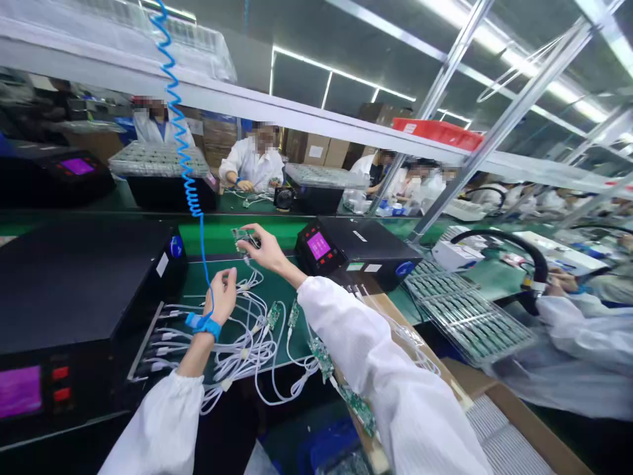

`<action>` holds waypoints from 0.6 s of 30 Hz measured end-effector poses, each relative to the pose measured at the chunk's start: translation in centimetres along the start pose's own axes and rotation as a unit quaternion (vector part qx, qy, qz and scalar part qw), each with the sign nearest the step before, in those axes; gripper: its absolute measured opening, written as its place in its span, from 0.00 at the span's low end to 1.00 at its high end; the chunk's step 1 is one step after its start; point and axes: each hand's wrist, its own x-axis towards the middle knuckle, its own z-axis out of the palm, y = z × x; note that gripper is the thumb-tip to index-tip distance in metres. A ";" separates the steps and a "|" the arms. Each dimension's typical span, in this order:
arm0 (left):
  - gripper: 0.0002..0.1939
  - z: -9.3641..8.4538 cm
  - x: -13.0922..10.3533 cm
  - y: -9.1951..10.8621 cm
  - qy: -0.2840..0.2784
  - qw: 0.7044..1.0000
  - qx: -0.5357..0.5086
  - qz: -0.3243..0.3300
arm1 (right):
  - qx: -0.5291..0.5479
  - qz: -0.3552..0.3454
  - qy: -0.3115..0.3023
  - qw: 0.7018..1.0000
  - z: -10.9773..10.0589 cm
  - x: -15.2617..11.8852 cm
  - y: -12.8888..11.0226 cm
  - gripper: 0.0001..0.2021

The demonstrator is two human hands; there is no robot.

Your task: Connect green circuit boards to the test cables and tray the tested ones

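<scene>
Pinched between the thumb and fingers of my right hand is a small green circuit board, raised above the bench. A white cable hangs just below the board; whether it is plugged in is hard to see. My left hand is lower and to the left, over the cables, its fingers loosely curled with nothing visible in them. A blue wrist strap with a cord circles that wrist. Tangled white cables lie beneath both hands. More boards, such as one green circuit board, lie among them.
Black test boxes with purple screens stand left and right. A blue coiled cord hangs down in front. At right are a tray of boards, a cardboard box and a co-worker's sleeve. Other people sit opposite.
</scene>
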 end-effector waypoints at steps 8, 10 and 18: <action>0.19 0.2 1.0 2.6 -0.045 0.991 0.100 0.078 | 0.261 0.240 0.063 0.933 2.6 -0.2 -0.8 0.19; 0.19 0.1 0.4 2.8 -0.052 0.989 0.111 0.077 | 0.307 0.324 0.094 0.890 2.5 0.5 -0.2 0.17; 0.14 -2.7 -2.3 2.8 -0.024 0.997 0.073 -0.011 | 0.262 0.313 0.210 0.888 -3.2 2.5 0.4 0.17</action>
